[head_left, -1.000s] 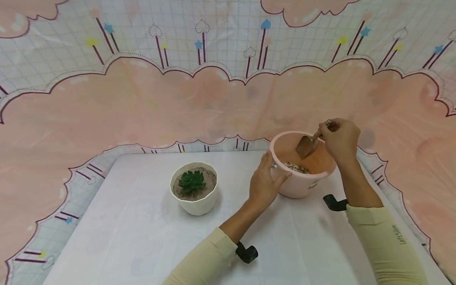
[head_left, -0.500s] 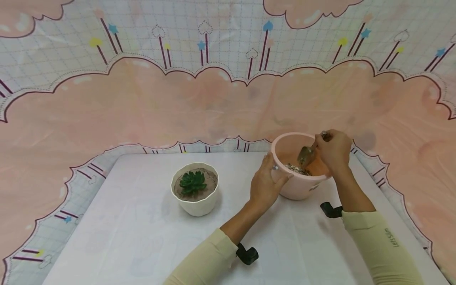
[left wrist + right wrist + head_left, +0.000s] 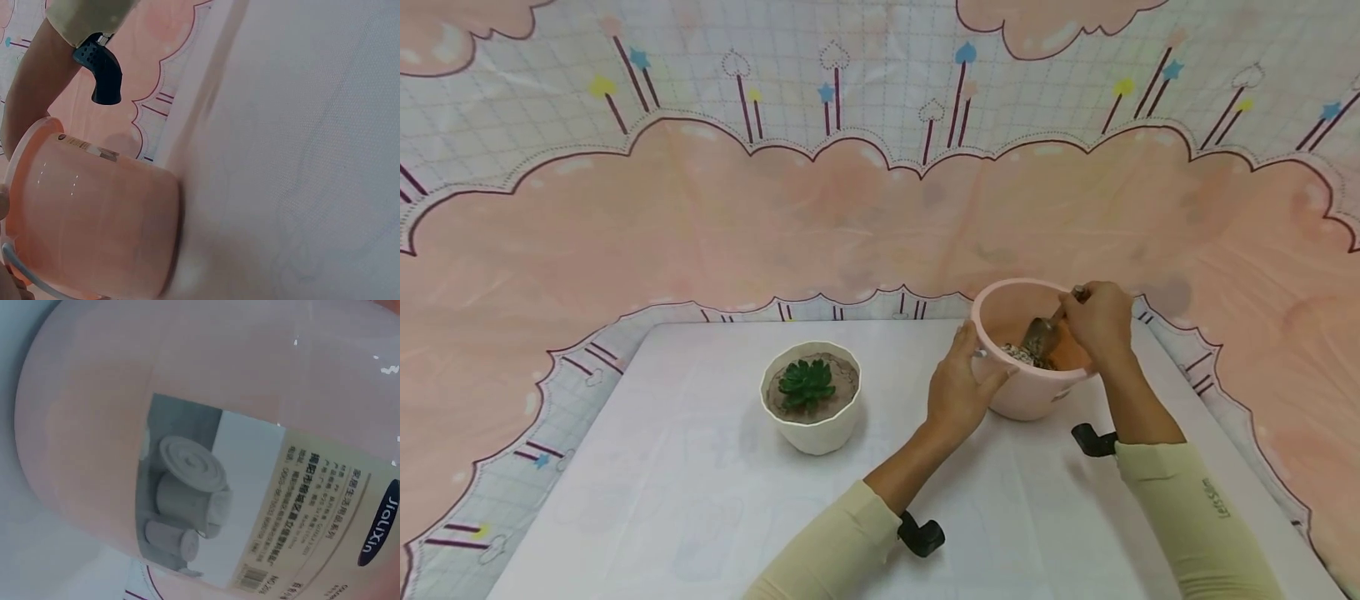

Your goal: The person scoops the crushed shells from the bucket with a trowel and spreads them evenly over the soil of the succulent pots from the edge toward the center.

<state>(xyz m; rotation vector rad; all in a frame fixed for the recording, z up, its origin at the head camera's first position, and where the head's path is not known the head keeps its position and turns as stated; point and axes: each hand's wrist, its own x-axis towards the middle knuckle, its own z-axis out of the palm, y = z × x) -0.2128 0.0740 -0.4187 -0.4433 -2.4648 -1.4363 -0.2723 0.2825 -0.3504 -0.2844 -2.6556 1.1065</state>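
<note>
A pink plastic bucket [image 3: 1026, 404] stands at the right rear of the white table, with a loose speckled mix [image 3: 1018, 354] inside. My left hand [image 3: 955, 387] holds its rim on the near left, the thumb along the front. Over the right side of the rim, my right hand [image 3: 1101, 321] grips the handle of a small metal trowel [image 3: 1041, 336], whose blade points down into the mix; its tip is hidden there. The left wrist view shows the bucket's side [image 3: 106, 212] and its grey carrying handle [image 3: 31, 275]. A printed label [image 3: 250, 500] on the bucket fills the right wrist view.
Left of the bucket, a white pot [image 3: 816, 435] holds a green succulent [image 3: 806, 382] in brownish soil. A pink patterned cloth [image 3: 812, 225] hangs behind the table [image 3: 685, 500]. Black camera mounts [image 3: 921, 533] stick out from both wrists.
My right hand has come down and to the left, lowering the trowel from above the mix into it. The left hand has kept its hold on the rim.
</note>
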